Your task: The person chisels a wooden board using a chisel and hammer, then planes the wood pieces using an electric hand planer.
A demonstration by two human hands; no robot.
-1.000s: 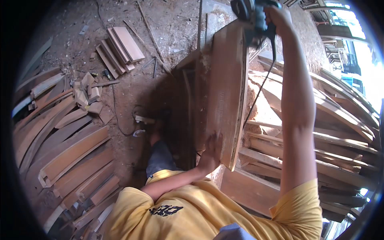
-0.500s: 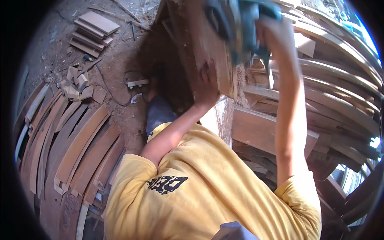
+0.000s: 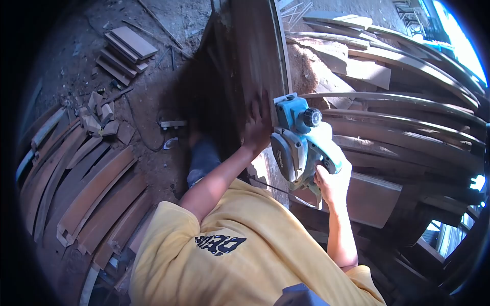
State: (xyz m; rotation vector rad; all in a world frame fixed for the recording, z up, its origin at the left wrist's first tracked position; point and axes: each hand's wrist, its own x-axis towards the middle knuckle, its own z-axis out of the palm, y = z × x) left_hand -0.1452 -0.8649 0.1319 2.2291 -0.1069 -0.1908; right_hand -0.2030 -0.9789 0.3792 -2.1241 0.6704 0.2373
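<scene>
A teal power planer [image 3: 301, 140] with a black round knob is in my right hand [image 3: 333, 181], whose fingers are wrapped round its rear handle. The tool is at the near end of a long wooden board [image 3: 258, 51], by its right edge. My left hand [image 3: 259, 125] lies in shadow on the board's near end, fingers stretched out, just left of the planer. A dark cord [image 3: 275, 187] runs beside the tool. The planer's underside is hidden.
Curved wooden pieces [image 3: 97, 196] are piled at the left, and more curved planks [image 3: 408, 109] at the right. Stacked boards [image 3: 130, 43], wood offcuts [image 3: 104, 117] and a power strip [image 3: 173, 124] lie on the dusty floor.
My right hand has drawn the planer back from the far end of the board to its near end, close to my body. My left hand stays on the board. The view has shifted.
</scene>
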